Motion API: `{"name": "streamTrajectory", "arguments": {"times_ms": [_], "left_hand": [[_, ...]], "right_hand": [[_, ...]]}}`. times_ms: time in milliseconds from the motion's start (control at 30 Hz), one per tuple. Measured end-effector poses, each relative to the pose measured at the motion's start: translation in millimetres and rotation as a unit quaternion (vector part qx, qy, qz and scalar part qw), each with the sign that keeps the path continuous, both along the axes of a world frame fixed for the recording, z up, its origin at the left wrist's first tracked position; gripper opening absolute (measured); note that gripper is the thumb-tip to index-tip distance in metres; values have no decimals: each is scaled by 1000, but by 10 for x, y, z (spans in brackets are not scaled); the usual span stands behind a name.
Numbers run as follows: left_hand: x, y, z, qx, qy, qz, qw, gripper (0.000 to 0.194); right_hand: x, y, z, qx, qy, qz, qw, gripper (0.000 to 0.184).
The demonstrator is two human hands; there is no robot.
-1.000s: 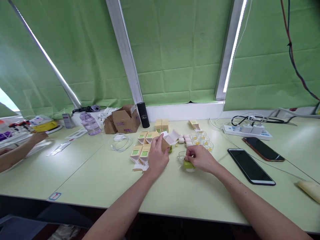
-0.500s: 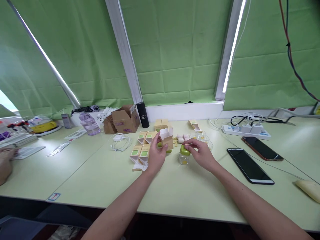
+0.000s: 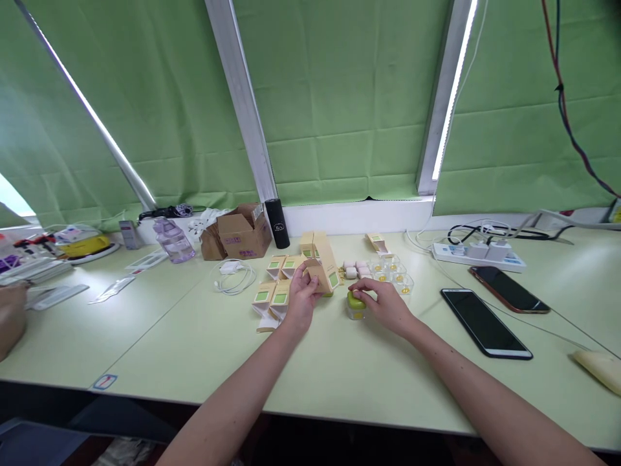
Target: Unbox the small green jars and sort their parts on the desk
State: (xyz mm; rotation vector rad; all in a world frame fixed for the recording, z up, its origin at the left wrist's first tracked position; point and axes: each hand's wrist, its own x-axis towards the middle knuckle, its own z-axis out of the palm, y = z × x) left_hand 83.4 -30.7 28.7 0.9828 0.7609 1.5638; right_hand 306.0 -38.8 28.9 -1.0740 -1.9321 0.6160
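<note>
My left hand (image 3: 301, 299) is closed round a small tan carton (image 3: 324, 266) with a green label, held tilted above the table. My right hand (image 3: 383, 303) pinches a green lid (image 3: 356, 299) that sits on a small clear jar (image 3: 355, 311) standing on the table. Just left of my left hand lie several more tan cartons (image 3: 272, 294) with green labels. Behind the jar stand several clear jars with yellow contents (image 3: 394, 277) and a few white caps (image 3: 356, 268).
Two phones (image 3: 486, 322) lie at the right, near a power strip (image 3: 477, 254) with cables. A brown cardboard box (image 3: 240, 238), a black cylinder (image 3: 277, 223), a purple bottle (image 3: 173, 240) and a white cable (image 3: 233, 274) stand behind. Another person's hand (image 3: 10, 317) shows at far left.
The carton's flaps, open before, are now folded shut and the carton is tilted upright. My right hand brought the green lid onto the jar and lowered it to the table.
</note>
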Motion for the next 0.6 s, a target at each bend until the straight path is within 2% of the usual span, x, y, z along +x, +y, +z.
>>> {"name": "streamTrajectory", "arguments": {"times_ms": [133,300,600], "left_hand": [[0,-2,4,-12,-21,-29,999,63],[20,-36,29,-28,-50,-73,996,53],[64,-109,51,-35,-45,-130,990,50]], "right_hand": [[-3,-19,3,4,1,-14,1000,19],[-27,-46,36,0,49,-27,998,20],[-98,-67,36,-19,124,-21,992,30]]}}
